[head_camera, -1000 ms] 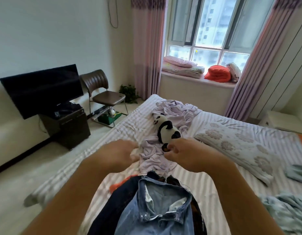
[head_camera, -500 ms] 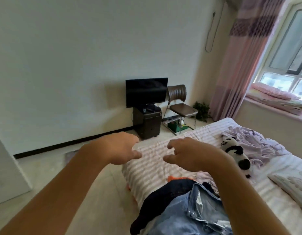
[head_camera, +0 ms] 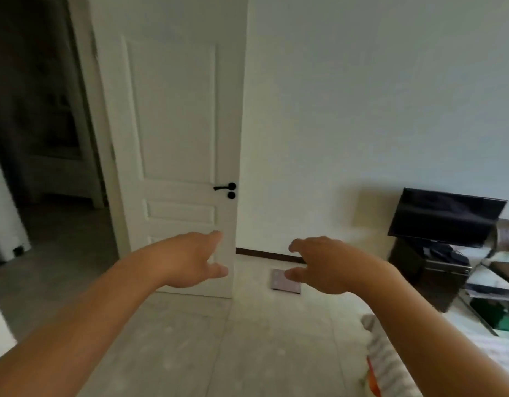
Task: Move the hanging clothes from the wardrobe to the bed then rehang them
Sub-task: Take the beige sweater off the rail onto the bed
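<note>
My left hand [head_camera: 190, 260] and my right hand [head_camera: 325, 265] are stretched out in front of me at about waist height, fingers relaxed, holding nothing. Only the striped corner of the bed [head_camera: 385, 359] shows at the lower right, with a sliver of orange cloth [head_camera: 372, 379] at its edge. The pile of clothes and the wardrobe are out of view.
A white door [head_camera: 176, 124] stands open straight ahead, with a dark doorway [head_camera: 41, 124] to its left. A small flat scale [head_camera: 284, 285] lies on the tiled floor by the wall. A TV [head_camera: 445, 217] on a dark cabinet [head_camera: 428, 270] stands at the right.
My hands have let go of the clothes on the bed and are now bare. The view has swung left from the bed and window to the door.
</note>
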A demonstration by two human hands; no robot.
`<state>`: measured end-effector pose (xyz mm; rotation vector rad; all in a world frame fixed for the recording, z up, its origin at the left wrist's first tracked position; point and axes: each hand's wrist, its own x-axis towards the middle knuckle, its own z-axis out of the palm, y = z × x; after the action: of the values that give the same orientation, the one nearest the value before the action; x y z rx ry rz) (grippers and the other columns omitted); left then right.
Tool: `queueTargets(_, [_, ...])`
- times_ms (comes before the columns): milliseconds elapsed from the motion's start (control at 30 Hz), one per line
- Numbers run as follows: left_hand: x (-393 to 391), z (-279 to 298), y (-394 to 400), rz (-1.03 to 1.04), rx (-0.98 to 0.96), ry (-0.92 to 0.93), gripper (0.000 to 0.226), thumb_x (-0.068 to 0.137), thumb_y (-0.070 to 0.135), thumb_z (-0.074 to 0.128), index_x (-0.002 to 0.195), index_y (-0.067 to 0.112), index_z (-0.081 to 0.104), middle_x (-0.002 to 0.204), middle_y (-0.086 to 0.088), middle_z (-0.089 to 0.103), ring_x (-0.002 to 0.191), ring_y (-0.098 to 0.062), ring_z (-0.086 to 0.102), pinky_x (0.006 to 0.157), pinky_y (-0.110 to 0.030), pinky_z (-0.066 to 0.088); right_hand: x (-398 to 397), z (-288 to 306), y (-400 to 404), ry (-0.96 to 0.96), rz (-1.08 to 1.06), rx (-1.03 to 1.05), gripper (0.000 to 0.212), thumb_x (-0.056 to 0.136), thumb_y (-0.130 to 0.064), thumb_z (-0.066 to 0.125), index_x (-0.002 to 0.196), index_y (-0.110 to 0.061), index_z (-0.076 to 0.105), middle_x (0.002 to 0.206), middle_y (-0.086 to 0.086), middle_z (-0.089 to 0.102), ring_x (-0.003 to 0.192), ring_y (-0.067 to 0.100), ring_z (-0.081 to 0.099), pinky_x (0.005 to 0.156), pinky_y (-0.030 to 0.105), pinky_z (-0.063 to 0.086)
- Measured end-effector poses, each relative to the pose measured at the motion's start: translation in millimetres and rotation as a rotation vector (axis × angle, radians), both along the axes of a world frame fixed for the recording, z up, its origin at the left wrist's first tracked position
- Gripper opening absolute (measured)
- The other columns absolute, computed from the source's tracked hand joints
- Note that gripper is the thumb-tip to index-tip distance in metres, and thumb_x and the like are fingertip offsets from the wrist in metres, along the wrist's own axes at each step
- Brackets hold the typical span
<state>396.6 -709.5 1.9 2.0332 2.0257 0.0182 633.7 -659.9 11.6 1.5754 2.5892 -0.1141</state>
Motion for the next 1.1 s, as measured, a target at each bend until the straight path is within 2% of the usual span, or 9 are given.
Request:
queueTargets(167, [-129.6,4.3,-54.3,0.189,-0.005,-0.036,0.065,0.093,0.056,0.051,0.150,0.030,0.031,0.150,0.006,0.041,0.129,-0.014,0.046,0.102,-0.029,0.040,-139.0,7.9,-5.8,0.064,0.216,-0.014,0.053,0.094,-0.060,0.046,0.140,-0.035,0.043,0.141,-0.006,0.050,0.125,0.019,0.050,0.102,0.035,0.040])
queueTargets(300, [-202.2,16.9,-99.6,0.388,0.124,-0.123,0.052,0.093,0.053,0.053,0.139,0.029,0.046,0.135,0.007,0.054,0.116,-0.010,0.055,0.098,-0.033,0.048,-239.0,15.4,-6.6,0.284,0.351,-0.050,0.044,0.091,-0.059,0.053,0.127,-0.033,0.054,0.124,-0.008,0.060,0.109,0.014,0.058,0.098,0.033,0.046])
queueTargets(400, [-247.7,18.9,-126.1,0.554,0.220,-0.160,0.049,0.095,0.049,0.052,0.139,0.029,0.046,0.134,0.004,0.055,0.114,-0.011,0.055,0.096,-0.029,0.048,-306.0,16.0,-2.6,0.316,0.458,-0.016,0.046,0.093,-0.055,0.054,0.130,-0.029,0.053,0.126,-0.006,0.060,0.110,0.016,0.058,0.099,0.035,0.047])
queueTargets(633, [-333.5,18.5,-179.2,0.866,0.079,-0.039,0.057,0.093,0.057,0.050,0.142,0.028,0.042,0.143,0.005,0.045,0.124,-0.014,0.047,0.103,-0.030,0.038,-446.2,18.1,0.2,0.212,0.768,-0.028,0.046,0.094,-0.052,0.053,0.131,-0.024,0.053,0.124,-0.003,0.060,0.108,0.016,0.059,0.097,0.036,0.050])
queueTargets(733, [-365.9,20.5,-207.3,0.977,0.092,0.013,0.048,0.090,0.060,0.051,0.126,0.028,0.053,0.128,0.001,0.056,0.105,-0.013,0.051,0.095,-0.031,0.042,-498.7,22.6,-11.0,0.174,0.895,-0.034,0.040,0.094,-0.052,0.053,0.120,-0.023,0.058,0.110,-0.003,0.064,0.094,0.014,0.063,0.089,0.036,0.054])
queueTargets(800, [-380.7,21.6,-228.6,1.043,0.097,0.034,0.038,0.091,0.056,0.052,0.109,0.023,0.058,0.111,-0.002,0.061,0.099,-0.016,0.056,0.089,-0.031,0.046,-528.5,24.7,-24.2,0.160,0.970,-0.054,0.039,0.094,-0.051,0.053,0.122,-0.023,0.058,0.113,-0.004,0.064,0.096,0.015,0.063,0.090,0.037,0.054])
queueTargets(900, [-397.4,22.5,-261.6,1.118,0.122,-0.005,0.034,0.095,0.044,0.054,0.091,0.010,0.057,0.086,-0.002,0.056,0.075,-0.011,0.052,0.064,-0.021,0.041,-570.4,22.7,-50.2,0.190,1.065,-0.082,0.044,0.091,-0.057,0.055,0.125,-0.029,0.056,0.120,-0.009,0.062,0.098,0.011,0.062,0.091,0.037,0.054])
queueTargets(1000, [-421.1,18.7,-298.8,1.202,0.126,-0.004,0.041,0.093,0.051,0.053,0.110,0.014,0.058,0.112,-0.002,0.062,0.101,-0.018,0.060,0.090,-0.035,0.050,-608.4,22.3,-83.9,0.189,1.136,-0.095,0.047,0.092,-0.057,0.053,0.130,-0.030,0.053,0.125,-0.009,0.058,0.103,0.013,0.061,0.094,0.037,0.052])
queueTargets(1100, [-448.6,16.5,-334.3,1.242,0.097,0.006,0.032,0.094,0.050,0.053,0.102,0.019,0.050,0.119,-0.005,0.059,0.112,-0.025,0.057,0.097,-0.040,0.047,-644.3,22.6,-120.2,0.179,1.198,-0.091,0.046,0.094,-0.056,0.051,0.132,-0.029,0.051,0.133,-0.007,0.054,0.110,0.016,0.058,0.098,0.037,0.050])
